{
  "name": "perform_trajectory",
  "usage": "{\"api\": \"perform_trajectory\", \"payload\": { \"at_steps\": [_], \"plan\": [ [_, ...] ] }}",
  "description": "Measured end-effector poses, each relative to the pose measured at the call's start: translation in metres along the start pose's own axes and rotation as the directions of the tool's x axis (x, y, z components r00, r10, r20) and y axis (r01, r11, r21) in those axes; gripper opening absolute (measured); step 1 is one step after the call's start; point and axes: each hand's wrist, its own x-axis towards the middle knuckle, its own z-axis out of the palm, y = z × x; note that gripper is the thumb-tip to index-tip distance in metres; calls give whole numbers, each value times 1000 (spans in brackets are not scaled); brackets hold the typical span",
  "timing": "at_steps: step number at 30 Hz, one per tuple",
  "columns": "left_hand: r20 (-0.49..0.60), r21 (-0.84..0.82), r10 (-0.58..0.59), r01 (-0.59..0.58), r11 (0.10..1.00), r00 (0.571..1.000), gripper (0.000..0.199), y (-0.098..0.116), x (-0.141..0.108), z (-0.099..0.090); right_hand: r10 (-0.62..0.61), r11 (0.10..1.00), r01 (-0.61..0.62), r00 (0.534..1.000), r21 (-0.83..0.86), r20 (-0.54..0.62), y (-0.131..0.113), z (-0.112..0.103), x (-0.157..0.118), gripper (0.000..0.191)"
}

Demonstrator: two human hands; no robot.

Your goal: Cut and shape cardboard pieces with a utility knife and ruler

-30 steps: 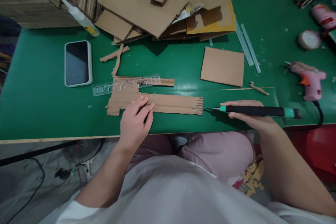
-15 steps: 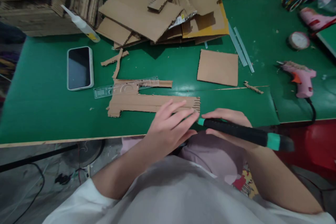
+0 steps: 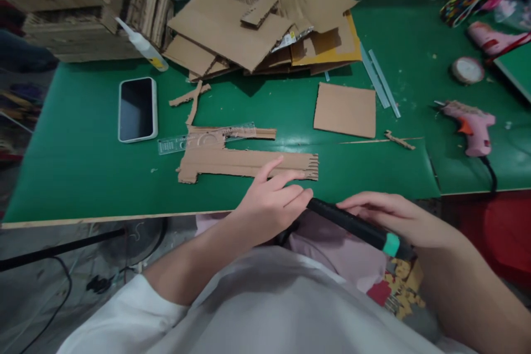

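A black and green utility knife (image 3: 350, 224) slants across the table's front edge, its blade not visible. Its front end meets the curled fingers of my left hand (image 3: 276, 196), which close on it. Two outstretched fingers of that hand lie on a long cardboard piece (image 3: 240, 163) with several slits in its right end. My right hand (image 3: 385, 215) is behind the handle with its fingers against it; the knife partly hides them. A clear plastic ruler (image 3: 172, 145) overlaps the cardboard's upper left part.
Beyond my hands lie a cardboard square (image 3: 345, 110), a phone (image 3: 138, 109) and a pink glue gun (image 3: 468, 124). Cardboard sheets (image 3: 228, 27) are heaped at the back, beside a white glue bottle (image 3: 143, 45). Glue sticks (image 3: 375, 77) and a tape roll (image 3: 468, 70) sit to the right.
My right hand has shifted right and lower along the knife. The knife has moved left and down, and my left fingers have curled onto its front end.
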Motion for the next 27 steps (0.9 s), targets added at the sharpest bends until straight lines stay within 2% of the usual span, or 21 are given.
{"api": "perform_trajectory", "payload": {
  "at_steps": [3, 5, 6, 9, 11, 13, 16, 19, 21, 24, 27],
  "plan": [
    [17, 56, 21, -22, 998, 1000, 14, 3, -2, 6, 44, 994, -35, 995, -106, 88, -11, 4, 6, 39],
    [39, 97, 41, -45, 994, 998, 16, 6, -2, 8, 29, 964, 2, 993, -267, 113, -16, 16, 15, 53],
    [64, 114, 48, -55, 992, 997, 17, 9, -2, 7, 15, 929, 21, 995, -369, 94, -17, 23, 20, 57],
    [169, 132, 41, -64, 989, 985, 20, 14, -3, -6, -7, 794, 17, 1000, -608, 18, -13, 37, 25, 41],
    [197, 110, 4, -26, 994, 980, 31, 13, -7, -17, -17, 719, -9, 999, -695, -30, -8, 35, 22, 34],
    [188, 82, -87, 72, 994, 978, 33, 10, -14, -22, -51, 636, -67, 990, -769, -128, -4, 25, 17, 32],
    [177, 76, -236, 226, 971, 955, 26, 5, -25, -8, -136, 438, -164, 960, -884, -245, -8, 12, 18, 33],
    [129, 20, -295, 295, 955, 947, 28, 6, -34, 18, -176, 161, -189, 960, -969, -217, -20, 8, 31, 30],
    [98, -10, -308, 310, 951, 946, 32, 9, -38, 31, -155, 17, -176, 972, -984, -176, -29, 8, 41, 31],
    [88, -24, -319, 323, 946, 944, 39, 11, -41, 41, -110, -96, -151, 984, -984, -140, -38, 9, 53, 33],
    [107, -15, -381, 384, 923, 918, 42, 12, -41, 41, -85, -130, -133, 989, -983, -123, -42, 8, 60, 29]
  ]
}}
